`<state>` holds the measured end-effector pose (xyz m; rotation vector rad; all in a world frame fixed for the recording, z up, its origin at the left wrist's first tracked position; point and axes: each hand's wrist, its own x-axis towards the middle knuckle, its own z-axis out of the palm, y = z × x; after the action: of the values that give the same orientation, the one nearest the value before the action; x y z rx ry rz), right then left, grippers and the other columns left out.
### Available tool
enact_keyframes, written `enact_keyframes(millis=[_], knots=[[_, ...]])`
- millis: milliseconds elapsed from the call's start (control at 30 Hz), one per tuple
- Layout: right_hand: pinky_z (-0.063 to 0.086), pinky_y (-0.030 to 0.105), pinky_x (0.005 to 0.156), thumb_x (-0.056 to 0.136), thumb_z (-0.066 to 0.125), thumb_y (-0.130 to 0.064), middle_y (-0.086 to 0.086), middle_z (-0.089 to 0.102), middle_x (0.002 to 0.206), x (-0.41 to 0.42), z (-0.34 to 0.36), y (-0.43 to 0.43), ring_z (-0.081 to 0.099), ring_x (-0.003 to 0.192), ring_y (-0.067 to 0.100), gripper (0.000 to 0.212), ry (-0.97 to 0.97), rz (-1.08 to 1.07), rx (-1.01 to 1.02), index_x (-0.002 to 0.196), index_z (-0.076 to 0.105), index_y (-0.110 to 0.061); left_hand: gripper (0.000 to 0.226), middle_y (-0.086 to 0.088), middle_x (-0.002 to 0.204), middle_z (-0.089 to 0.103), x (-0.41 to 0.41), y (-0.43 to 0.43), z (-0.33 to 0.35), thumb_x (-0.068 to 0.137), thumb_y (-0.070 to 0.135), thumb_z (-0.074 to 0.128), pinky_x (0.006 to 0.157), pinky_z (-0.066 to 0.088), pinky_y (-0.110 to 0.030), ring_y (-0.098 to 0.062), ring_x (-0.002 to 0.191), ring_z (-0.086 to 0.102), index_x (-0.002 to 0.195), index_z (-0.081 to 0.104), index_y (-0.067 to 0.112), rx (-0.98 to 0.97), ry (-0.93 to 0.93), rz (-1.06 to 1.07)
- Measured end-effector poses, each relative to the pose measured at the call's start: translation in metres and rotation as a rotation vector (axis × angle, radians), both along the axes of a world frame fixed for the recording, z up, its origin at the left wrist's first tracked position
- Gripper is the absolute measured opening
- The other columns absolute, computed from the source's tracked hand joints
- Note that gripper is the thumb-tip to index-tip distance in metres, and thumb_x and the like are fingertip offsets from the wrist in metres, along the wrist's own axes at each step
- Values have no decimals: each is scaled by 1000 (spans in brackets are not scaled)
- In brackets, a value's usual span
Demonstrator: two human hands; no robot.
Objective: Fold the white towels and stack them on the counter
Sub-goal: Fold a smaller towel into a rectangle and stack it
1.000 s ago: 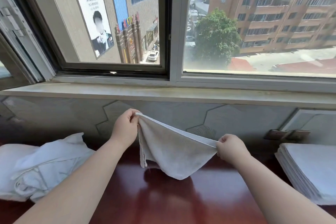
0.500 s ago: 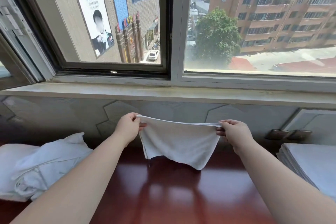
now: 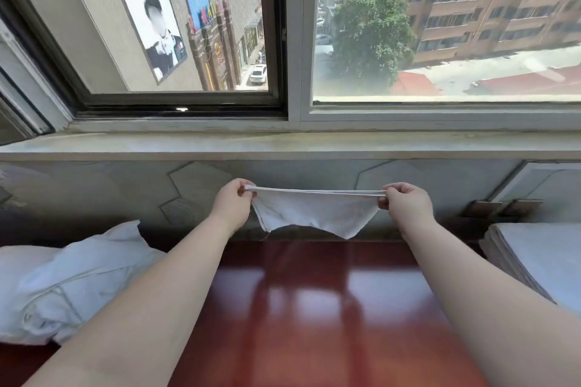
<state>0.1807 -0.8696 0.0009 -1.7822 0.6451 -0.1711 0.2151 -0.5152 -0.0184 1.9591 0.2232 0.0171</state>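
A small white towel [image 3: 314,212] hangs doubled over in the air above the red-brown counter [image 3: 314,308]. My left hand [image 3: 234,203] pinches its top left corner. My right hand [image 3: 407,203] pinches the top right corner. The top edge is pulled taut and level between them, and the lower edge hangs clear of the counter. A heap of unfolded white towels [image 3: 69,280] lies on the counter at the left. A neat stack of folded white towels [image 3: 540,258] sits at the right edge, partly cut off by the frame.
A stone window sill [image 3: 283,144] runs across above the counter, with a patterned wall panel [image 3: 125,192] below it. Wall sockets [image 3: 500,207] sit just behind the folded stack. Bare counter shows between the heap and the stack.
Both hands rose and moved apart, and the right hand came level with the left. The towel's top edge went from slanted to taut and horizontal, and its lower edge lifted off the counter.
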Motion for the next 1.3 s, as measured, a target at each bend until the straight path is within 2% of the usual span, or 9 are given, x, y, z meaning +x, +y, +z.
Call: enact_keyframes(millis=[200, 267, 400, 600, 733, 800, 1067, 1200, 1300], knots=[[39, 27, 54, 87, 62, -17, 1, 68, 56, -71, -90, 4, 51, 48, 13, 19, 226, 88, -84, 70, 69, -15, 22, 0, 89, 65, -81, 16, -80, 97, 12, 62, 72, 44, -32, -20, 79, 59, 92, 66, 34, 390, 113, -127], [40, 28, 57, 90, 64, -17, 0, 68, 56, -96, -121, 4, 54, 53, 16, 18, 330, 104, -72, 74, 70, -15, 24, 9, 81, 67, -111, 19, -110, 98, 17, 60, 68, 44, -30, -16, 75, 60, 92, 63, 39, 401, 234, -163], [40, 26, 54, 94, 64, -16, 1, 69, 61, -132, -167, 7, 55, 55, 17, 15, 449, 149, -107, 82, 72, -13, 27, 1, 74, 70, -159, 17, -154, 101, 4, 48, 68, 56, -40, -19, 56, 61, 94, 63, 25, 209, 418, -140], [49, 26, 66, 90, 56, -6, -9, 72, 66, -163, -191, 8, 68, 69, 16, 20, 506, 288, -260, 85, 69, -21, 23, 5, 94, 77, -189, 19, -179, 97, 5, 53, 66, 52, -22, -6, 79, 74, 94, 63, 26, 225, 465, -153], [54, 29, 74, 87, 52, -5, -8, 75, 69, -190, -209, 4, 73, 75, 16, 24, 561, 353, -272, 85, 68, -24, 6, 15, 81, 72, -208, 20, -189, 88, 39, 66, 69, 47, -23, 0, 81, 67, 83, 64, 37, 369, 473, -142], [55, 28, 70, 85, 52, -5, -8, 75, 68, -207, -219, 4, 73, 70, 15, 24, 600, 348, -229, 84, 69, -23, 19, 14, 80, 72, -221, 19, -194, 90, 53, 61, 71, 52, -29, -3, 80, 67, 83, 65, 36, 380, 501, -124], [52, 30, 59, 83, 52, -27, -9, 68, 71, -259, -224, 7, 64, 68, 11, 16, 704, 457, -399, 75, 64, -33, 15, 9, 78, 65, -282, 12, -212, 95, 33, 56, 62, 50, -30, -9, 71, 61, 80, 57, 30, 459, 581, -96], [40, 27, 53, 86, 44, -50, -12, 61, 72, -248, -214, 15, 59, 67, 12, 23, 681, 574, -712, 79, 57, -32, 18, 8, 103, 58, -275, 0, -204, 93, 43, 54, 84, 46, -37, -18, 97, 58, 108, 57, 33, 841, 423, -207], [47, 33, 62, 94, 55, -40, -8, 61, 79, -227, -214, 32, 63, 75, 23, 18, 349, 669, -873, 92, 66, -26, 50, -6, 144, 45, -254, -21, -199, 96, 48, 53, 114, 30, -42, -26, 137, 40, 142, 51, 29, 923, 186, -318]])
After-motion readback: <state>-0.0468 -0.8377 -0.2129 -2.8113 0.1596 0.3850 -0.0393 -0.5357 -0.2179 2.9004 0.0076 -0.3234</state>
